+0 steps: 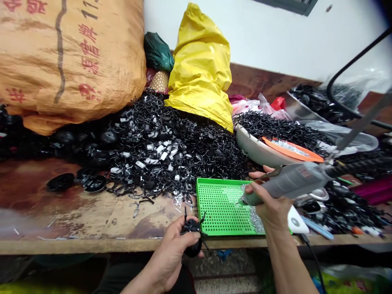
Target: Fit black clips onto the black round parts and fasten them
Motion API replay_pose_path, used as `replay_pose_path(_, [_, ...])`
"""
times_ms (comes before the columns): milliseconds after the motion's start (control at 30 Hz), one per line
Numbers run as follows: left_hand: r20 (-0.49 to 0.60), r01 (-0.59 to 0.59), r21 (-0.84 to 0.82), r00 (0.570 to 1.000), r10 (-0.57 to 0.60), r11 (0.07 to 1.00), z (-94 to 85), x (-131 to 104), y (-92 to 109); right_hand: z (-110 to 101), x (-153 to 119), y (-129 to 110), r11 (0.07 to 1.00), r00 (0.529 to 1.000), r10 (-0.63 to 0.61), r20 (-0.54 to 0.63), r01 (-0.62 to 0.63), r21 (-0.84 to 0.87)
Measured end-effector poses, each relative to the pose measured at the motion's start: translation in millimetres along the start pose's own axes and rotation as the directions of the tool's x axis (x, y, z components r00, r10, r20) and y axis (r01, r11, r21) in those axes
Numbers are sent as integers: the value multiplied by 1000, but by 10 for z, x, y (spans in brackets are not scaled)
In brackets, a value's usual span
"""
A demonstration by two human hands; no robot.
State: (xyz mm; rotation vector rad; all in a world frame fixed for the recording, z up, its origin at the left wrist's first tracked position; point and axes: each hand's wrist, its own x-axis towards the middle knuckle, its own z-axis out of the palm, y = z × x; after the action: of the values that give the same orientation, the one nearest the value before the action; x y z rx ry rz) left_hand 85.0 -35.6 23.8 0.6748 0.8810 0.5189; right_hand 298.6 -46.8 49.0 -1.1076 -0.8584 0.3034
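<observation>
My left hand (173, 249) is closed round a black plastic beetle-shaped toy (192, 237) with thin legs, held at the table's front edge. My right hand (272, 206) grips a grey electric screwdriver (284, 183), its tip pointing down and left. That tip is over a green perforated tray (211, 226), and I cannot tell whether it touches a screw. Small silvery screws (255, 218) lie along the tray's right side. Several black shell parts (95, 183) rest on the table left of the pile.
A large heap of black and white small parts (171, 151) covers the table's back. Behind it stand an orange sack (76, 61) and a yellow bag (200, 69). At right are a white bowl (254, 145) of black parts, an orange dish (315, 157) and a hanging cable (332, 79).
</observation>
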Motion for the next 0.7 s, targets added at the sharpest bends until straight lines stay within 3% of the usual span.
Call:
replay_pose_path(133, [27,-9,-37,1000,10,999,16,0,-4,60,-24,-239,994,1000,-9,22,7,108])
replay_pose_path(333, [61,-12,-43,998,15,999,43,11,-30,370,-277,-593,929,983,19,184,-85,360])
replay_pose_path(500, [115,-36,-35,993,40,999,36,-14,3,618,-460,-618,899,953,-1,302,-131,417])
replay_pose_path(700, [141,-73,-45,987,78,996,33,-41,12,708,-538,-556,892,935,20,355,-178,416])
